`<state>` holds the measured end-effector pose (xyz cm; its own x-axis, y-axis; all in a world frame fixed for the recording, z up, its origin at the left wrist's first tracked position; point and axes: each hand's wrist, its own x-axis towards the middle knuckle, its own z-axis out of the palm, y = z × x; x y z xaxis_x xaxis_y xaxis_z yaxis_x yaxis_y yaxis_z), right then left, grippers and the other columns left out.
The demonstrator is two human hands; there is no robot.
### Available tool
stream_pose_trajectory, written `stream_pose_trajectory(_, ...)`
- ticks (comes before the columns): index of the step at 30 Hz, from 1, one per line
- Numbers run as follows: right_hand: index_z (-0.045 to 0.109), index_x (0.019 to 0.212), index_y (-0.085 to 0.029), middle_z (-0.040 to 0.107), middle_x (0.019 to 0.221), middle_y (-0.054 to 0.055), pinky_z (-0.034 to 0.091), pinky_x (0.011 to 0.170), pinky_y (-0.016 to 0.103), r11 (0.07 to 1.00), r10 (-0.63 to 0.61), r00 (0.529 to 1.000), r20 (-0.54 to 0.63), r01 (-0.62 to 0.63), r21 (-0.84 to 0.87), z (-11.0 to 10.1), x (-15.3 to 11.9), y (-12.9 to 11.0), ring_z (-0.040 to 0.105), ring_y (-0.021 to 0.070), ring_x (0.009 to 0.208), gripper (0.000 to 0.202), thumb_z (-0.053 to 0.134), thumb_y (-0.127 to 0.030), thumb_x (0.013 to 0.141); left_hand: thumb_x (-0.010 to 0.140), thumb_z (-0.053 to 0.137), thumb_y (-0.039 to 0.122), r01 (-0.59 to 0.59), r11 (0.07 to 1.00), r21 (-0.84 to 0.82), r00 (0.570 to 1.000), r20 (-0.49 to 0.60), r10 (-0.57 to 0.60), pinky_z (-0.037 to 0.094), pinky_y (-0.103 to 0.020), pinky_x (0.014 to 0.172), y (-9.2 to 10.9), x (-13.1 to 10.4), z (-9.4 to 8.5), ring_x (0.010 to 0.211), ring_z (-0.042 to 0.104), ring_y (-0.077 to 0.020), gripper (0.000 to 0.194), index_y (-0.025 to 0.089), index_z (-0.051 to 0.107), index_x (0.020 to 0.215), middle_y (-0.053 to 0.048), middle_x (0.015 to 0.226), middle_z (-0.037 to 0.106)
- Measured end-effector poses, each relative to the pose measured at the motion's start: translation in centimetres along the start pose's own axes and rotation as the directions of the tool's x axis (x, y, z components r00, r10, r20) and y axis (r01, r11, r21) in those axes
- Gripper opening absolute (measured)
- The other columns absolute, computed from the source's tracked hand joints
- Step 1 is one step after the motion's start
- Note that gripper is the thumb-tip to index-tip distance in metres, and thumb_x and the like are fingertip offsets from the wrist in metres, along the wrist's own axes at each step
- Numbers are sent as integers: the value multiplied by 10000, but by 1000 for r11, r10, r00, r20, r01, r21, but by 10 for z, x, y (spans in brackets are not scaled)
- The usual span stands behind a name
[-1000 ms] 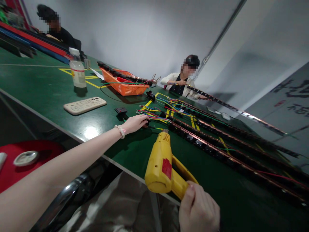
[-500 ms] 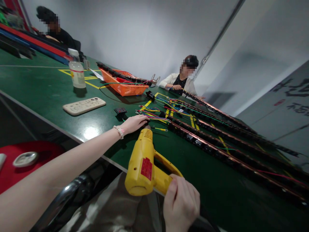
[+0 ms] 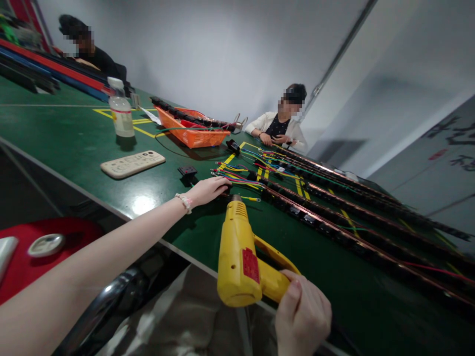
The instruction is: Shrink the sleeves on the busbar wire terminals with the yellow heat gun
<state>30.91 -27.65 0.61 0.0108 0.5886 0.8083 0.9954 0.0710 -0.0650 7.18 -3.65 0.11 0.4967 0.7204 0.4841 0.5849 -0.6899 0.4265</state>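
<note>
My right hand is wrapped round the handle of a yellow heat gun, whose metal nozzle points away from me toward my left hand. My left hand, with a beaded bracelet at its wrist, reaches over the green table. Its fingers are closed on something dark, mostly hidden beneath them. Just beyond the fingertips lies a bundle of coloured wires with metal lugs. A yellow-sleeved wire end sticks out near the nozzle. A black socket piece rests left of that hand.
Long black strips with copper bars run across the right side. An orange basket, a bottle and a cream phone stand or lie at the left. One person sits across the table, another at far left.
The heat gun and my right hand have shifted to the right, the nozzle slightly. My left hand stays nearly in place. The person opposite has lowered the strip they held.
</note>
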Motion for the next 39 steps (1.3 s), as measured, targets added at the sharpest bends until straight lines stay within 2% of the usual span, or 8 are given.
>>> stream_pose_trajectory(8, 615, 788, -147, 596, 679, 23, 359, 659, 274, 982, -52, 997, -56, 41, -185, -13, 1, 29, 508, 134, 626, 374, 271, -208, 922, 945, 316, 407, 2, 1000, 1, 1000, -5, -2, 453, -297, 901, 0, 0, 0, 1050, 563, -168, 358, 253, 534, 1183, -18, 1172, 583)
stream_pose_trajectory(16, 615, 790, -125, 594, 683, 47, 344, 650, 279, 961, -31, 998, -61, 13, -276, -17, -1, 41, 527, 144, 644, 411, 247, -239, 933, 945, 310, 405, 2, 1000, 8, 1000, 1, -2, 455, -298, 888, 0, 0, 0, 1046, 564, -174, 360, 252, 527, 1188, -28, 1181, 577)
stream_pose_trajectory(24, 622, 807, -136, 581, 658, 33, 326, 642, 286, 934, -18, 998, -52, -2, -358, -20, -3, 27, 511, 147, 635, 398, 270, -262, 942, 939, 326, 417, 11, 999, 45, 1000, 1, -11, 456, -297, 885, 0, 1, 2, 1040, 568, -178, 351, 251, 520, 1179, -23, 1178, 574)
stream_pose_trajectory(29, 616, 819, -136, 590, 684, 37, 342, 693, 296, 933, 24, 999, -28, -33, -357, -22, -7, 13, 522, 152, 673, 387, 281, -282, 948, 936, 331, 429, 21, 998, 52, 1000, 3, -21, 458, -295, 876, 2, 1, 1, 1034, 571, -180, 354, 256, 520, 1180, -21, 1177, 575)
stream_pose_trajectory(39, 602, 852, -168, 623, 769, 24, 359, 764, 302, 982, 55, 998, 6, -53, -179, -11, -9, -17, 526, 147, 733, 302, 328, -261, 939, 932, 332, 437, 19, 998, 53, 1000, 8, -20, 453, -292, 891, 1, 1, 1, 1038, 570, -176, 363, 249, 527, 1173, -26, 1173, 578)
